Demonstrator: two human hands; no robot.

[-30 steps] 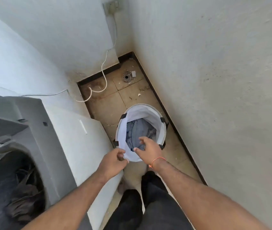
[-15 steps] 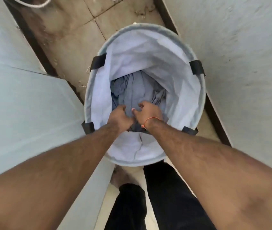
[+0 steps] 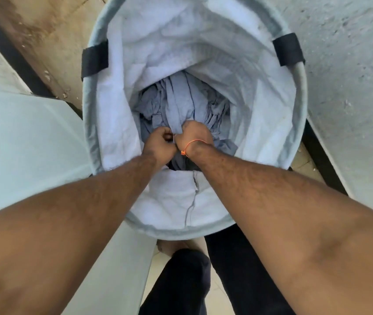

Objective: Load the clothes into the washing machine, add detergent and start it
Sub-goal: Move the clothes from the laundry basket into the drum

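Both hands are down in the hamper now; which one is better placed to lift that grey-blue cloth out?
Probably the right hand: its fingers are bunched round a gathered fold of the grey-blue cloth inside the hamper. The left hand is curled beside it, but its hold on the cloth is less clear.

Tiled floor [image 3: 51, 37] carries laundry basket [image 3: 203, 32].
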